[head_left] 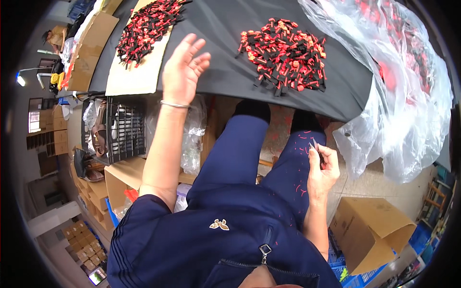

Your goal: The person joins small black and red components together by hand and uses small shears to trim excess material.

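Note:
My left hand [183, 69] is raised over the black table cover [225, 29], fingers spread and holding nothing. It hovers between a pile of small red-and-black parts on a cardboard sheet [149, 24] and a second pile of the same parts [284, 54] on the cover. My right hand [322, 165] is down over my right thigh, fingers pinched on a small thin metal tool [314, 145]. Tiny red scraps [300, 187] dot my dark blue trouser leg.
A large clear plastic bag [403, 91] with red parts inside hangs off the table's right side. A black crate [120, 129] and cardboard boxes [120, 177] stand under the table at left. An open cardboard box [372, 230] sits on the floor at right.

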Action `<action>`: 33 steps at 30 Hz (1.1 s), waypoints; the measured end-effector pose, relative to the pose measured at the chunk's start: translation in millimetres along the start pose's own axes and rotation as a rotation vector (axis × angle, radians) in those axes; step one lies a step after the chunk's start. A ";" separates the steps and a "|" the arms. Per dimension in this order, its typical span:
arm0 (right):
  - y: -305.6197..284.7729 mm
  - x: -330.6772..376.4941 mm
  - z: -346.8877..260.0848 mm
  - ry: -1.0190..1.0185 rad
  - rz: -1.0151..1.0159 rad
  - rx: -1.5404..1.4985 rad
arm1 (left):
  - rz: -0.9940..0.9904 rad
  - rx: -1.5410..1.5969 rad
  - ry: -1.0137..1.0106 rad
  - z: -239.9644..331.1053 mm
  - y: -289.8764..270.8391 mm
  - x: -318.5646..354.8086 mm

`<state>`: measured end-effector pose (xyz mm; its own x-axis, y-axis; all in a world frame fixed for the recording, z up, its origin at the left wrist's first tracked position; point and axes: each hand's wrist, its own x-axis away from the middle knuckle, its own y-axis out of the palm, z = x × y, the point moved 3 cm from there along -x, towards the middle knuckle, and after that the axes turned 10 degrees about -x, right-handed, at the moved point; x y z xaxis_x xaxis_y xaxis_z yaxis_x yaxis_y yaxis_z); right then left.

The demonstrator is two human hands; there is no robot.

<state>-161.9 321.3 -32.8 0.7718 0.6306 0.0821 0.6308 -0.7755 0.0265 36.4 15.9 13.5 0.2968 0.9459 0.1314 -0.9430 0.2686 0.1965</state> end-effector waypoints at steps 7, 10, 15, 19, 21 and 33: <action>4.6 -5.7 3.0 0.019 -0.008 0.018 | 0.040 -1.269 0.791 -13.4 49.1 -5.5; 6.6 -7.1 2.2 0.028 -0.016 -0.004 | 0.049 -1.330 0.752 -24.6 43.9 -18.6; 6.0 -6.6 3.4 0.045 -0.013 -0.035 | 0.116 -1.097 0.404 -19.5 36.7 -17.9; 4.9 -6.3 -0.2 0.022 0.013 -0.016 | -0.024 -0.539 0.039 -13.5 42.9 8.2; 8.3 -6.6 -7.0 0.000 0.000 -0.069 | -0.114 -0.353 -0.066 -17.0 49.3 29.5; 31.3 -4.7 -41.2 -0.480 -0.073 0.175 | -0.497 -0.157 -0.300 -44.2 110.3 120.9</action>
<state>-149.1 292.8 8.7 0.6490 0.6581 -0.3817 0.6566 -0.7379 -0.1558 -38.3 167.9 8.1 0.7158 0.6135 0.3335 -0.6846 0.7106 0.1621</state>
